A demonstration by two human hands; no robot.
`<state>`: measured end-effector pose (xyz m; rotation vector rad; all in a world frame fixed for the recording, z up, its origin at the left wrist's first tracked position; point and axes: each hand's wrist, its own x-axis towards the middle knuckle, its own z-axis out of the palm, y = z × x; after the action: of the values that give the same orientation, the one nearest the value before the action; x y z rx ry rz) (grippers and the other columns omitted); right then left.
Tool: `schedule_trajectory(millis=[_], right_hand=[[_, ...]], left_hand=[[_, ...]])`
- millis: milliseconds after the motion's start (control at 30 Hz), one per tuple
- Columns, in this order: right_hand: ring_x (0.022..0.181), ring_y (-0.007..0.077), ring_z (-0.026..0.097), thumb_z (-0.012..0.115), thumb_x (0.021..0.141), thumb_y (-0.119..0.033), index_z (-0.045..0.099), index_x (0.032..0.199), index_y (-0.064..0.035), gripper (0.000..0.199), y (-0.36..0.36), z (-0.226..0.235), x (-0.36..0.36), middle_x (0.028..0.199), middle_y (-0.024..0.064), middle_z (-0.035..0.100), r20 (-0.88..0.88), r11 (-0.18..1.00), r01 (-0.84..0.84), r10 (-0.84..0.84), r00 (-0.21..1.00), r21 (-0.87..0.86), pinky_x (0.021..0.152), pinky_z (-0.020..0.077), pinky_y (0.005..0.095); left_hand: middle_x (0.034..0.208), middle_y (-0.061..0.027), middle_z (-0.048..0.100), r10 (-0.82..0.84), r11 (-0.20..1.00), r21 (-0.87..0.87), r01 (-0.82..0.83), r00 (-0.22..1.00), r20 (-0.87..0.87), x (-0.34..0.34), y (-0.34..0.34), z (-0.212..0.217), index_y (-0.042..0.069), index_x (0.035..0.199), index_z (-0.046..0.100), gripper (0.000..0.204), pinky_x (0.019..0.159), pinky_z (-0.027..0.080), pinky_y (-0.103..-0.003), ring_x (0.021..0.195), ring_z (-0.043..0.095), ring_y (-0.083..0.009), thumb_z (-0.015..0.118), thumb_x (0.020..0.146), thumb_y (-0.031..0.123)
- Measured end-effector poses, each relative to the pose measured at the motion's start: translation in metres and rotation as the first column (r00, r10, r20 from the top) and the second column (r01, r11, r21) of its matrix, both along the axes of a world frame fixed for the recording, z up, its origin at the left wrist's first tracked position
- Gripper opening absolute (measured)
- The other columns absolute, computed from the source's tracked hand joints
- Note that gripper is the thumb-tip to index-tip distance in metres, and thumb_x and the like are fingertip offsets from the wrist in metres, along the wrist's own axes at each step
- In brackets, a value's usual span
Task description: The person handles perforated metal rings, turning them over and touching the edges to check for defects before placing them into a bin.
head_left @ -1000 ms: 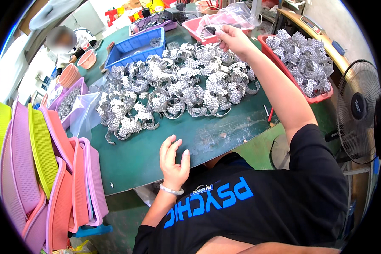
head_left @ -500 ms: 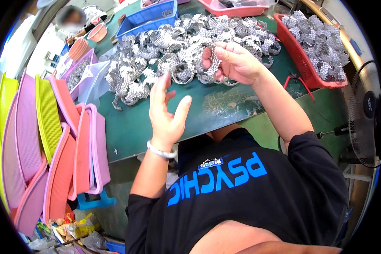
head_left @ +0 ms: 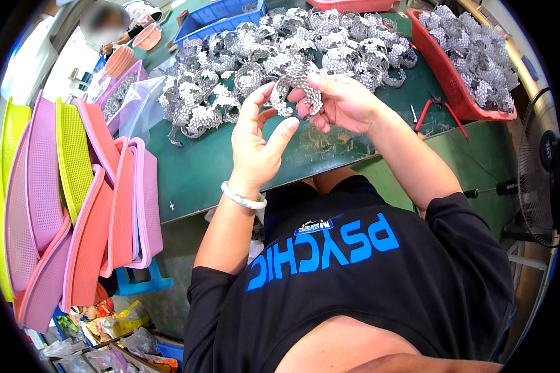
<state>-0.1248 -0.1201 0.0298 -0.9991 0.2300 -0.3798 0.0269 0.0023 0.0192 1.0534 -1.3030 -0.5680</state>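
Observation:
My right hand (head_left: pixel 345 105) pinches one end of a curved silver strip made of small scale-like metal pieces (head_left: pixel 297 82), holding it just above the near edge of the pile. The strip arches over toward my left hand (head_left: pixel 255 137), whose thumb and fingers are spread around its free end without visibly gripping it. A large heap of similar curled silver strips (head_left: pixel 249 78) covers the far part of the green table (head_left: pixel 230 177). Right of my right hand lie red-handled pliers (head_left: pixel 424 115).
A red basket (head_left: pixel 438 84) full of silver strips stands at the right, near a black fan (head_left: pixel 538 161). A blue bin (head_left: pixel 221 18) is behind the heap. Stacked coloured baskets (head_left: pixel 84 248) stand at the left. Another person (head_left: pixel 106 25) is at the far left.
My right hand has brought the strip slightly down and toward me. My left hand has moved right, so its fingers are now around the strip's free end. The view has shifted slightly.

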Motion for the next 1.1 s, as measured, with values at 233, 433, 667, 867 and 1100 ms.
schedule_trajectory(millis=[233, 433, 667, 867, 1100], right_hand=[[0.051, 0.0154, 0.054, 0.045, 0.091, -0.038, 0.057, 0.095, 0.0047, 0.045, 0.003, -0.001, 0.005, 0.071, 0.0105, 0.060, -0.080, 1.000, 0.021, -0.022, 0.997, -0.018, 0.044, 0.0432, 0.0263], [0.049, 0.0145, 0.054, 0.041, 0.091, -0.047, 0.056, 0.090, 0.0033, 0.052, 0.004, -0.005, 0.008, 0.070, 0.0126, 0.059, -0.124, 0.996, 0.048, -0.058, 0.991, -0.081, 0.044, 0.0450, 0.0246], [0.050, 0.0135, 0.054, 0.040, 0.091, -0.048, 0.054, 0.087, 0.0031, 0.053, 0.005, -0.010, 0.007, 0.070, 0.0123, 0.060, -0.158, 0.992, 0.065, -0.082, 0.984, -0.108, 0.043, 0.0449, 0.0239], [0.063, 0.0117, 0.056, 0.041, 0.093, -0.039, 0.054, 0.099, 0.0021, 0.044, 0.001, -0.011, 0.000, 0.081, 0.0104, 0.060, -0.176, 0.946, 0.075, -0.136, 0.975, -0.315, 0.052, 0.0460, 0.0230], [0.098, 0.0125, 0.051, 0.063, 0.082, -0.028, 0.042, 0.126, 0.0003, 0.057, 0.009, -0.020, 0.007, 0.111, 0.0072, 0.054, 0.025, 0.886, 0.159, -0.165, 0.986, -0.435, 0.086, 0.0409, 0.0268]], left_hand=[[0.115, -0.0109, 0.049, -0.005, 0.998, 0.068, 0.019, 0.980, -0.200, -0.006, 0.002, -0.004, -0.001, 0.118, 0.039, 0.051, 0.089, 0.039, -0.031, 0.108, 0.047, -0.0171, 0.067, 0.076, 0.005], [0.111, -0.0116, 0.051, -0.072, 0.986, 0.089, 0.137, 0.851, -0.520, -0.007, 0.003, 0.000, -0.001, 0.116, 0.038, 0.041, 0.087, 0.043, -0.030, 0.102, 0.052, -0.0181, 0.058, 0.081, 0.000], [0.102, -0.0113, 0.057, -0.098, 0.961, 0.094, 0.261, 0.638, -0.764, 0.005, 0.002, -0.011, 0.003, 0.109, 0.043, 0.029, 0.085, 0.046, -0.036, 0.096, 0.057, -0.0226, 0.058, 0.084, 0.008], [0.104, -0.0147, 0.058, -0.116, 0.923, 0.092, 0.373, 0.497, -0.860, 0.007, 0.002, -0.012, 0.004, 0.103, 0.050, 0.023, 0.089, 0.044, -0.040, 0.099, 0.056, -0.0275, 0.052, 0.088, 0.021], [0.109, -0.0196, 0.057, -0.203, 0.864, -0.028, 0.502, 0.297, -0.933, 0.007, 0.003, -0.014, 0.000, 0.113, 0.050, 0.040, 0.092, 0.043, -0.042, 0.103, 0.055, -0.0321, 0.046, 0.089, 0.031]])
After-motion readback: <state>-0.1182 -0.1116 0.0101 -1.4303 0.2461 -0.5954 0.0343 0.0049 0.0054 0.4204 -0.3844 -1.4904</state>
